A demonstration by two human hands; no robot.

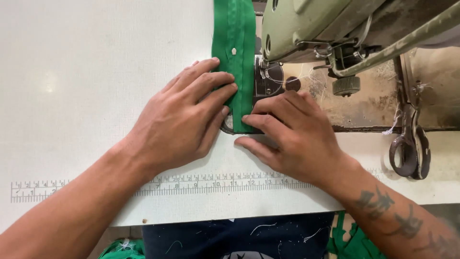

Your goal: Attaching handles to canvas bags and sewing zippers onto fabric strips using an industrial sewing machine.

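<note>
Seemingly both hands on green fabric strip

White worktable with printed ruler strip, worn brown inset panel, soft overhead glare

Your left hand covers the near left part of the green fabric strip, whose far end runs off the top edge. Your right hand hides its lower right corner. The sewing machine is cut off above, its needle out of sight behind the head.
</note>
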